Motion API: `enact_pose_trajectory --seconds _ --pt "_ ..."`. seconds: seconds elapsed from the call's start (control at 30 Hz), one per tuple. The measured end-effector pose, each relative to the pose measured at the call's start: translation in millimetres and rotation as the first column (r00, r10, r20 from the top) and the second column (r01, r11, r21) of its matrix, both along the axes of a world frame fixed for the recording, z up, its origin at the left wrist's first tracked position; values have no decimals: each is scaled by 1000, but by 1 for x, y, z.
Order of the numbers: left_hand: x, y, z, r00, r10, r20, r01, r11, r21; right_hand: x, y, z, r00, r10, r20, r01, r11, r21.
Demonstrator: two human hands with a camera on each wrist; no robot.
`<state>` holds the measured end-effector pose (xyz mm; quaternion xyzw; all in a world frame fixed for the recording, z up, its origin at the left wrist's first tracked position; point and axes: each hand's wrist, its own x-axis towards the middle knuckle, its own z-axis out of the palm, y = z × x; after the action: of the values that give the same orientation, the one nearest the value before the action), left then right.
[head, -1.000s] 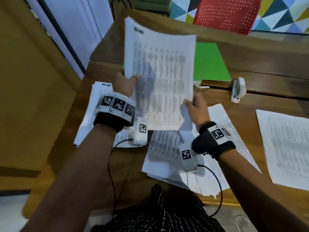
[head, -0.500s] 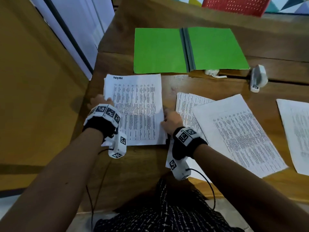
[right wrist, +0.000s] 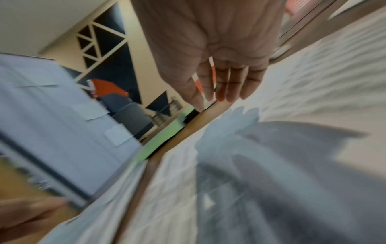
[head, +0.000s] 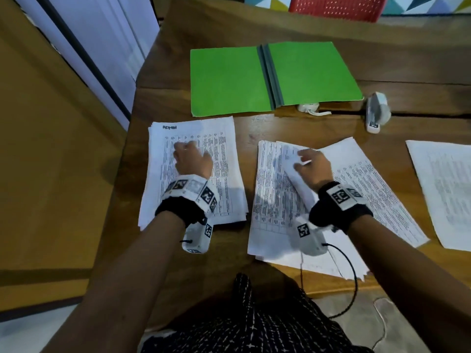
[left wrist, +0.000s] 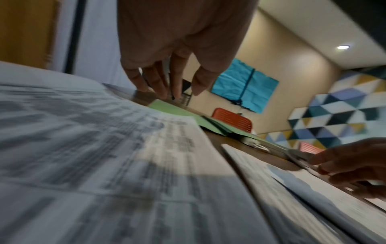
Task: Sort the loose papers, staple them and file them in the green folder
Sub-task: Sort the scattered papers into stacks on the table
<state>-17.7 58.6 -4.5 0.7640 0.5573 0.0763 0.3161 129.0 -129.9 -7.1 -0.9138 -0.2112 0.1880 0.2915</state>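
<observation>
The green folder (head: 229,80) lies open and flat at the back of the wooden table (head: 254,128). In front of it on the left is a squared stack of printed papers (head: 224,154). My left hand (head: 187,145) rests on that stack with straight fingers, fingertips (left wrist: 177,94) touching near its far edge. To the right lies a fanned pile of papers (head: 270,194). Above this pile my right hand (head: 302,156) is spread with straight fingers (right wrist: 219,92) and holds nothing. A white stapler (head: 377,112) sits right of the folder.
Another pile of sheets (head: 443,189) lies at the right edge. A small white object (head: 309,108) sits by the folder's front edge. A red chair (head: 336,6) stands behind the table. The table's left edge drops off beside the left stack. A black cable (head: 351,271) hangs from my right wrist.
The sheaf that both hands held upright has been laid on the left stack. My left hand slid forward onto it, and my right hand let go and moved right to the fanned pile.
</observation>
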Motion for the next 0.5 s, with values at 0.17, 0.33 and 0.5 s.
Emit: enact_pose_trajectory --seconds 0.17,0.33,0.5 --pt "39 -69 -2 942 -335 9 335 940 -57 66 -87 -11 966 -255 38 252 898 -362" --pt "57 -121 -23 910 -335 -245 288 935 -208 66 -143 -12 963 -267 30 235 783 -577" --pt "70 -142 -36 939 -285 -190 231 937 -262 64 -152 -27 949 -254 -189 178 921 -347"
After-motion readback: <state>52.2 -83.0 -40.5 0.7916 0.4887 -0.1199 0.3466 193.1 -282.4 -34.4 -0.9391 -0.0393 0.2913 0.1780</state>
